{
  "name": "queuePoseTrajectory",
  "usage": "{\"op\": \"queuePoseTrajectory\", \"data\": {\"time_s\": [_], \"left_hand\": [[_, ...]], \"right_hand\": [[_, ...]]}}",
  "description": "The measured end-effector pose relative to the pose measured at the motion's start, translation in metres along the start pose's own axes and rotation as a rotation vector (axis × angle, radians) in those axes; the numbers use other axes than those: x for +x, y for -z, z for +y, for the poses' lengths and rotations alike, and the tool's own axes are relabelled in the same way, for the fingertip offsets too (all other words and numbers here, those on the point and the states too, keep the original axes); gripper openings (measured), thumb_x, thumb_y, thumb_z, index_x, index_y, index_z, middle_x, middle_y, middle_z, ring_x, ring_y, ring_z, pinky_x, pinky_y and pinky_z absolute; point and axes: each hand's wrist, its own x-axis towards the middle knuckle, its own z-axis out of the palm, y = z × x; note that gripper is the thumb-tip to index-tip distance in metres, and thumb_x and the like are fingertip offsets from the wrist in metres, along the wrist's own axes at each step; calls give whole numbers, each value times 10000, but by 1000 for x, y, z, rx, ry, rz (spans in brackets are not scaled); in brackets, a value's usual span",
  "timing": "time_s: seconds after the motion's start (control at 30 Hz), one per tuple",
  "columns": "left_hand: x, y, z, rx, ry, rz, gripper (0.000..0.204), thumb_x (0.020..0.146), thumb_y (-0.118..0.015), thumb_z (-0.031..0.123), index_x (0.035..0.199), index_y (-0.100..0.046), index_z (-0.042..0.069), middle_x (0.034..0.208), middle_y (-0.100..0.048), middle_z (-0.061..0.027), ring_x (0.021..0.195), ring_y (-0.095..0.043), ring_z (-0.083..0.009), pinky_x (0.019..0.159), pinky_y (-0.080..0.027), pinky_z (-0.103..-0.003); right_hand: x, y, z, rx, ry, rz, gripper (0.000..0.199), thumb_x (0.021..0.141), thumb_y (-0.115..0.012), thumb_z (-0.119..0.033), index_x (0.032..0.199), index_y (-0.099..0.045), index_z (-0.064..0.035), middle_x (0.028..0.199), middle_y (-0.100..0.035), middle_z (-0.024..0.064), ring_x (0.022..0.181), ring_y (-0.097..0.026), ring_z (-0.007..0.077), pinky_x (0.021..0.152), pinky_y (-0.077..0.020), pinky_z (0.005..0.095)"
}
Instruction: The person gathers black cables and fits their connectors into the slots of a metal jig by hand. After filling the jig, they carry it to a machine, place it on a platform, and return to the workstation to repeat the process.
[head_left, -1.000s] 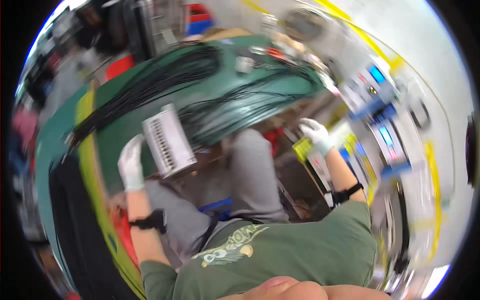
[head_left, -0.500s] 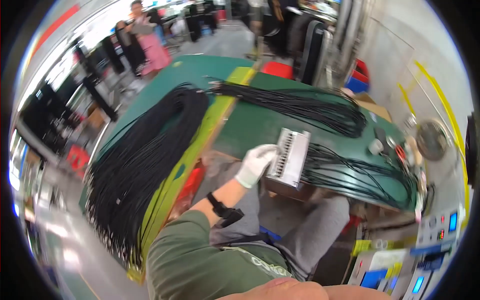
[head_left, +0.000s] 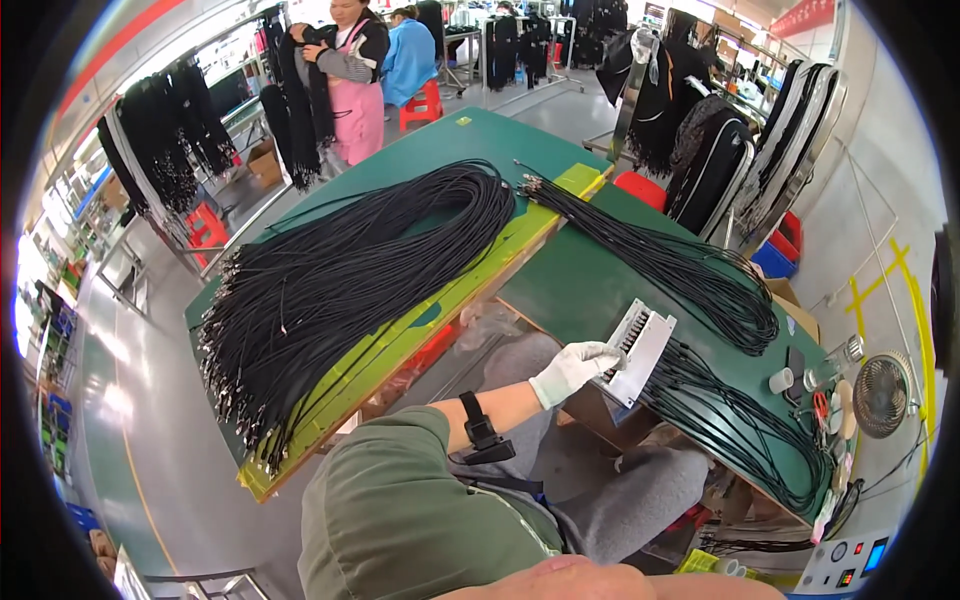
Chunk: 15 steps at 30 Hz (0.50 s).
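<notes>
Head view: the left hand (head_left: 578, 368), in a white glove, is closed on the lower left edge of a jig (head_left: 637, 351), a flat, pale grey oblong plate with a row of slots or teeth along its left side. The jig is held over the near edge of the green surface (head_left: 585, 285), tilted, with its long axis running from lower left to upper right and its broad face turned up toward the camera. The right hand does not show.

Just right of the jig a cord loop (head_left: 740, 420) of thin black cords lies on the surface, curving down toward the lower right edge. Beyond it a second cord bundle (head_left: 680, 262) stretches from the far end of the surface to a coil near the right edge. Bare green mat lies between the jig and this bundle. A yellow-green board (head_left: 420, 330) runs diagonally from upper right to lower left, and a broad cord mass (head_left: 340, 290) with small metal ends lies across it, reaching its lower left corner. A gap of open floor separates the board's edge from the surface, with the person's grey-clad knees below it.

At the right rim stand a small fan (head_left: 882, 392) and small cups (head_left: 780, 380). Far back, a person in a pink apron (head_left: 352, 85) handles hanging black cords.
</notes>
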Motion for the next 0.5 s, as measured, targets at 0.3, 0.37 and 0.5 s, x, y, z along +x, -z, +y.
{"op": "queuePoseTrajectory", "data": {"time_s": [0.3, 0.37, 0.5], "left_hand": [[-11, -26, 11, 36, 192, -320, 414, 935, -679, 157, 1303, -597, -13, 1253, -652, -106, 1167, -596, -162, 1047, -445, -323], [-20, -48, 17, 365, -7, -477, 512, 915, -707, 166, 1367, -541, -5, 1347, -589, -122, 1240, -548, -175, 1077, -420, -334], [-28, -82, 5, 80, 74, -650, 596, 895, -733, 182, 1413, -498, 7, 1431, -523, -129, 1310, -494, -197, 1108, -392, -352]], "right_hand": [[71, 267, -137, 409, -363, -100, 376, 907, -689, -297, 1106, -644, 19, 979, -673, 162, 791, -590, 214, 724, -486, 304], [63, 259, -197, 651, -180, -228, 504, 907, -696, -275, 1257, -587, 71, 1150, -650, 136, 1000, -600, 213, 896, -485, 333], [45, 227, -359, 1056, -53, -626, 558, 946, -682, -303, 1292, -529, 108, 1121, -623, 78, 1009, -573, 174, 919, -459, 318]]}}
